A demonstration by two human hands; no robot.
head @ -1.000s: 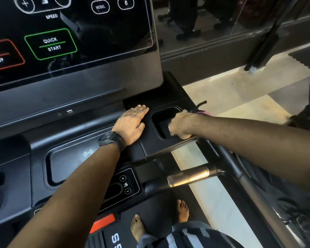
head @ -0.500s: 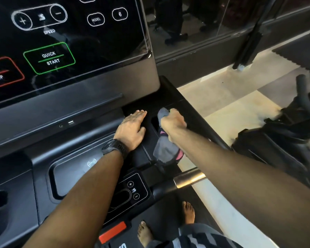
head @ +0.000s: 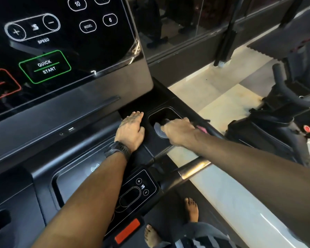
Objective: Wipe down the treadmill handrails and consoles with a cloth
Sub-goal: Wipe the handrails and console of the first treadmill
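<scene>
My left hand (head: pixel 132 130) lies flat with straight fingers on the black console deck (head: pixel 97 145), just left of the right cup holder (head: pixel 162 113). A dark watch is on that wrist. My right hand (head: pixel 177 130) grips a grey cloth with a pink edge (head: pixel 158 128) and presses it onto the front rim of the cup holder. Most of the cloth is hidden under the hand. The glossy touch console (head: pixel 61 51) rises above, showing SPEED and QUICK START markings. The silver and black right handrail (head: pixel 191 170) runs below my right forearm.
A small control pad (head: pixel 138 189) and a red safety key (head: pixel 127 230) sit near the deck's front edge. My bare feet (head: pixel 191 209) stand on the belt. An exercise bike (head: pixel 279 111) stands on the right, and a dark glass wall (head: pixel 186 24) is behind.
My right hand had lifted the cloth so it hung loose over the deck; now it has pushed it back down onto the cup holder rim. My left hand has stayed in place.
</scene>
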